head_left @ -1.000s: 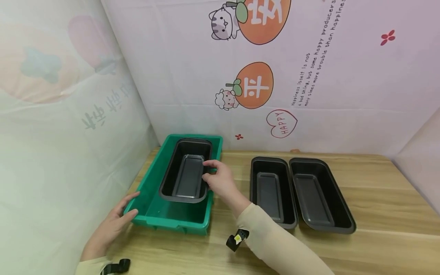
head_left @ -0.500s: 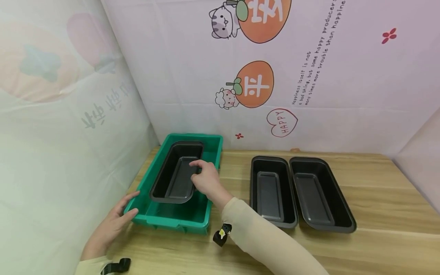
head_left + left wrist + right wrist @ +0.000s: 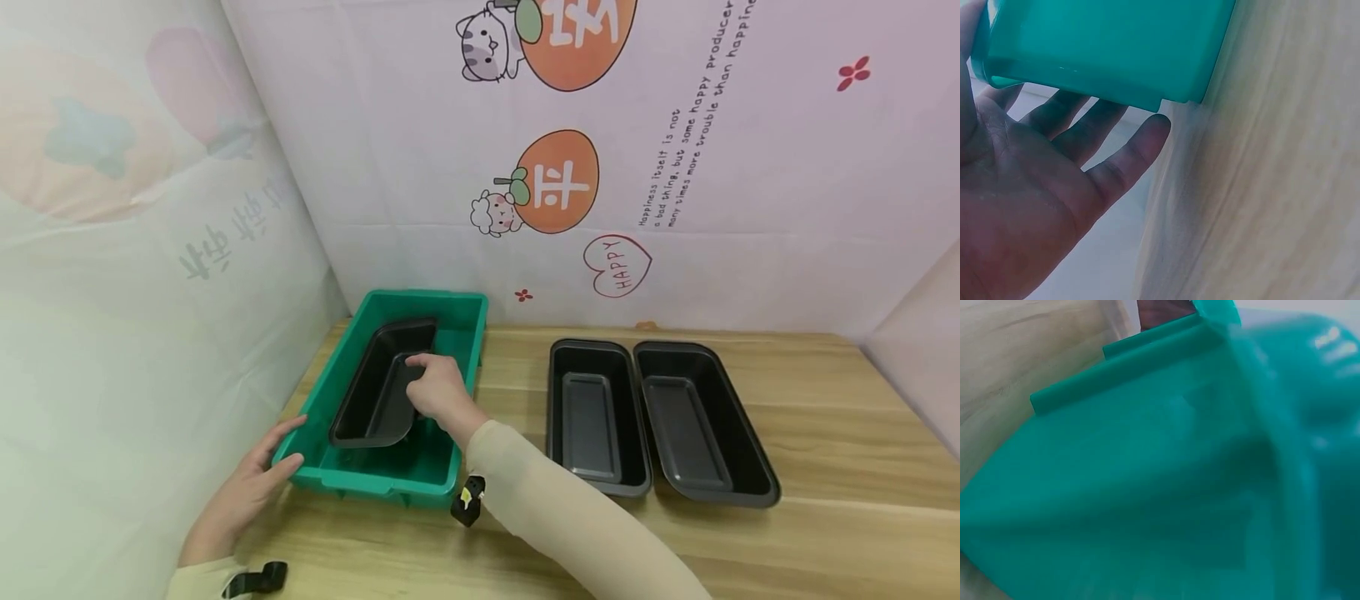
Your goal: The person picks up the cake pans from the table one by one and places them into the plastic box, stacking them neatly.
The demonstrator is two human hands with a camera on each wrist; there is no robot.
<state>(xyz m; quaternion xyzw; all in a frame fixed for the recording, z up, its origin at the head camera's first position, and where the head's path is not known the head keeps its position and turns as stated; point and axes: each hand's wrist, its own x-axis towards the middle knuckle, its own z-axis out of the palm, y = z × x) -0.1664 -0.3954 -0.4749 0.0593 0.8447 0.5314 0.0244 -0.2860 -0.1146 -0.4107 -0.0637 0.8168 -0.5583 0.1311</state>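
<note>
A black loaf pan (image 3: 378, 400) sits tilted inside a green plastic bin (image 3: 375, 486) at the left of the table. My right hand (image 3: 441, 390) pinches the pan's right rim, and its fingertips are partly hidden. Against the bin's near left corner rests my left hand (image 3: 251, 483), thumb and fingers spread apart. In the left wrist view the left hand (image 3: 1035, 181) has fairly straight fingers along the outside of the green bin (image 3: 1104, 50). The green bin (image 3: 1116, 475) fills most of the blurred right wrist view, where neither the pan nor my right hand can be made out.
Two more black loaf pans, one left (image 3: 592, 417) and one right (image 3: 697, 417), stand side by side on the wooden table (image 3: 840, 417). A printed white cloth (image 3: 405, 167) hangs behind, and another pale cloth (image 3: 135, 358) stands close to the bin's left.
My right hand has carried the loaf pan left and lower into the green bin, and the pan has tilted. The left hand and the other two pans have stayed in place.
</note>
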